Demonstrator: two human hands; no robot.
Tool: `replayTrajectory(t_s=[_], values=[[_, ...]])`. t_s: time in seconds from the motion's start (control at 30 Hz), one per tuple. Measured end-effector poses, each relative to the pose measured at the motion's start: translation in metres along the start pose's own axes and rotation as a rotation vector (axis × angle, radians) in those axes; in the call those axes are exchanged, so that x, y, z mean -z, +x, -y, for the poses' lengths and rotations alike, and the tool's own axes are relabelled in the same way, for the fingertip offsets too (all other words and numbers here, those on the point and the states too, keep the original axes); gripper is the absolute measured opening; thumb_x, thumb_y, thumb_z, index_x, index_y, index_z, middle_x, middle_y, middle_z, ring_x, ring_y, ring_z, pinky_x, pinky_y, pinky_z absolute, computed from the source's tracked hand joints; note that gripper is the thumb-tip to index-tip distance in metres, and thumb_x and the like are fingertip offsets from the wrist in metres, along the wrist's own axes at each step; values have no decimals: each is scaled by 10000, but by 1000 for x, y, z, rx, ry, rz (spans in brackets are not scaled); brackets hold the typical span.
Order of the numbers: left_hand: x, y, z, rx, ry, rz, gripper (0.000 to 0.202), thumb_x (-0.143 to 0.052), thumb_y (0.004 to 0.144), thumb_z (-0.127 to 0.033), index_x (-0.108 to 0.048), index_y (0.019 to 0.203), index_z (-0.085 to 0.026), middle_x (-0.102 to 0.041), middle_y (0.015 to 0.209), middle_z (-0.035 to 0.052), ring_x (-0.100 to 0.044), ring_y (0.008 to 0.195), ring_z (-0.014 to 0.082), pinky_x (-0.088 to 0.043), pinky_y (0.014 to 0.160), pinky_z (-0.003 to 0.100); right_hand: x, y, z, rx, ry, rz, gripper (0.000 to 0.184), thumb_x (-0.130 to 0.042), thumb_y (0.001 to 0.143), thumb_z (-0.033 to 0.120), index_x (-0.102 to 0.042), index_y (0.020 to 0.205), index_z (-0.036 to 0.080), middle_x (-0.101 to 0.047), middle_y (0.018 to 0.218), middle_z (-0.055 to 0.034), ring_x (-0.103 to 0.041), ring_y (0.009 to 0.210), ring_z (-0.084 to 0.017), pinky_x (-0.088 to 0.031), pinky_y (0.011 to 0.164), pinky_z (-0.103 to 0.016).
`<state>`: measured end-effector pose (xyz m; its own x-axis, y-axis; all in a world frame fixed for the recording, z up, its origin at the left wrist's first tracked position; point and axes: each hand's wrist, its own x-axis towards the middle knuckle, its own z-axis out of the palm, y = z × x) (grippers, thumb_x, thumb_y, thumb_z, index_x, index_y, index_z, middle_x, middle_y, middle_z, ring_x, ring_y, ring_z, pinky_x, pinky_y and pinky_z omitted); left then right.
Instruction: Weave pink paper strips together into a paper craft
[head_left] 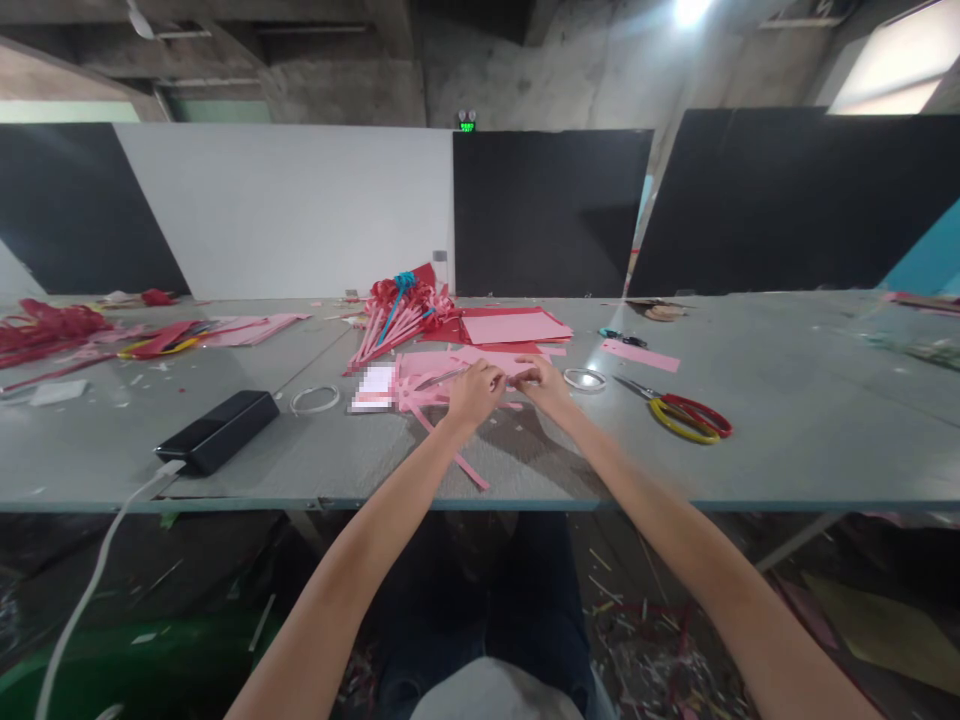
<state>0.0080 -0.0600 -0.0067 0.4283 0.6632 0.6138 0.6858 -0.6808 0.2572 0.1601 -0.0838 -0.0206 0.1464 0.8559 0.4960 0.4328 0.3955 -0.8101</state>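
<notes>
My left hand [475, 394] is curled nearly closed, thumb and fingertips drawn together on the pink paper [504, 358]. My right hand [546, 386] faces it, fingers bent, its fingertips also pinched on the paper, just beside those of the left. The paper is between and behind my hands, over the bench [787, 400], near its front edge. My fingers cover the exact spot they grip, so I cannot make out its fold or edge there. A thin greyish thing [439, 379] lies just left of my left hand; its far end is hidden, and I cannot tell whether I hold it. Pink strips [471, 471] spread out beside that hand, one slanting towards me. The screen of a flat device [374, 386] is blurred into blocks. My forearms are cut off at the bottom.
</notes>
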Motion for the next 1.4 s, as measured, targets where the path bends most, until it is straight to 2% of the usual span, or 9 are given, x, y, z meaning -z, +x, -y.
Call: replayTrajectory(t_s=[0.2,0.6,0.87,1.0,1.13,1.4], values=[[-2,3,2,-16,-166,36,183,-499,858,-207,-662,796,-150,-670,811,39,-581,741,146,-400,674,243,-3,4,-6,-36,100,17,275,-617,705,192,-540,968,215,-700,750,-16,-670,770,-184,-485,735,-326],[-2,6,4,53,-422,113,233,-502,827,-182,-674,685,-115,-655,679,22,-563,645,120,-367,588,208,-3,0,-1,41,-93,-75,199,-599,692,239,-555,884,211,-701,760,-22,-662,748,-199,-465,716,-323],[-1,7,7,47,-609,193,175,-582,784,-238,-710,838,-133,-710,804,46,-609,706,150,-438,658,233,5,-1,3,169,-328,-115,193,-594,728,238,-576,919,220,-724,817,-38,-673,828,-233,-445,794,-364],[2,6,8,72,-551,221,210,-558,785,-278,-705,772,-127,-682,706,26,-574,626,129,-404,580,216,10,-3,6,262,-430,-75,205,-593,745,236,-587,950,225,-727,869,-45,-672,837,-238,-406,860,-406],[5,6,9,77,-492,223,199,-523,772,-213,-694,715,-129,-655,659,13,-547,597,105,-372,557,198,10,-6,11,329,-442,-20,207,-586,748,213,-597,955,213,-724,848,-47,-675,832,-233,-402,867,-404],[8,7,10,121,-623,281,200,-514,759,-191,-681,672,-125,-652,636,20,-548,573,100,-386,550,195,11,-4,11,285,-318,46,211,-599,691,180,-612,896,231,-715,830,-24,-664,818,-208,-475,745,-327]])
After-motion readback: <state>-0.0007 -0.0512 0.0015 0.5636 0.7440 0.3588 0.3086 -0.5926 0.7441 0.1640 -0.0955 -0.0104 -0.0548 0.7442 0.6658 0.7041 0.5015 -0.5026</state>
